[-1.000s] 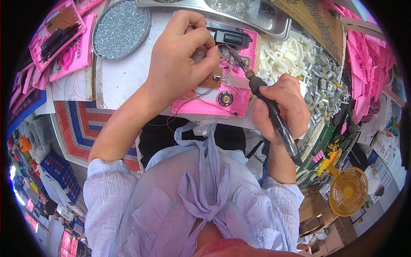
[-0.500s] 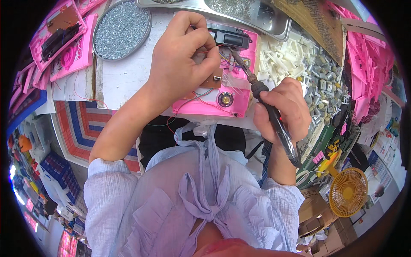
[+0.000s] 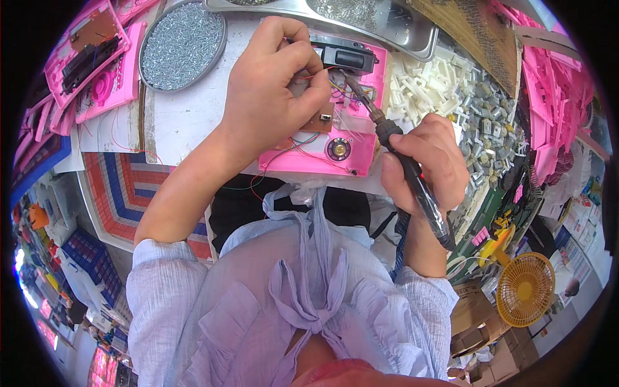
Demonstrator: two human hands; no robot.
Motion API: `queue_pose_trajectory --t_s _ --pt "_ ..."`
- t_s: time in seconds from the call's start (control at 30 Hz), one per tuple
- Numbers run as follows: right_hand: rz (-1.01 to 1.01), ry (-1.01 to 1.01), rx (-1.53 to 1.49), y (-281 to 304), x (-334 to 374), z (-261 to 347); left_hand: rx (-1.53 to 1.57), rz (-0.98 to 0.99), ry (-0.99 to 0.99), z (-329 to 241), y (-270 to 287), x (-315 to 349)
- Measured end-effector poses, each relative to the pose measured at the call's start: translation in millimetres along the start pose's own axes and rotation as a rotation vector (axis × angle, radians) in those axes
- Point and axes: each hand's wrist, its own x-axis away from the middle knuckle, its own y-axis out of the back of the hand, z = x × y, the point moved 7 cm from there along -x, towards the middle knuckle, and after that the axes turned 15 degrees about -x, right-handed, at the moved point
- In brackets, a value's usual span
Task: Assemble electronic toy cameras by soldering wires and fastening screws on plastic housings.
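Observation:
My right hand [image 3: 429,164] is wrapped round the black handle of a soldering iron [image 3: 412,177]. Its tip points up and left, close to a black module [image 3: 348,58] in a pink plastic housing [image 3: 309,162]. Over the housing's left side, my left hand [image 3: 280,84] pinches a thin red wire [image 3: 330,68] near the iron's tip. A brown circuit board [image 3: 320,121] lies partly under that hand, with a small round speaker [image 3: 338,149] below it. Loose red and green wires hang past the housing's near edge. Whether the tip touches the joint is too small to tell.
A round tray of screws [image 3: 182,45] stands at the left, a metal tray [image 3: 419,42] at the back. White plastic pieces [image 3: 422,84] and small metal motors [image 3: 483,132] are heaped on the right. Pink parts [image 3: 558,97] pile up at both sides. A yellow fan [image 3: 525,289] stands lower right.
The soldering iron's tip has shifted very slightly left. Both hands keep their grips, and the housing lies almost exactly where it was.

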Motion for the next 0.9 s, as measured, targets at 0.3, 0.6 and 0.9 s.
queue_pose_trajectory --t_s 0.3,0.6,0.9 --pt "0.013 0.014 0.002 -3.1 -1.5 -3.2 0.016 -0.007 0.005 1.1 -1.4 0.9" --pt "0.017 0.012 0.001 -2.2 -1.4 -1.8 0.000 -0.004 -0.004 -0.4 -0.2 0.1" --pt "0.008 0.007 -0.003 -1.8 -0.3 -1.6 0.010 -0.007 0.017 -0.2 -1.1 0.4"
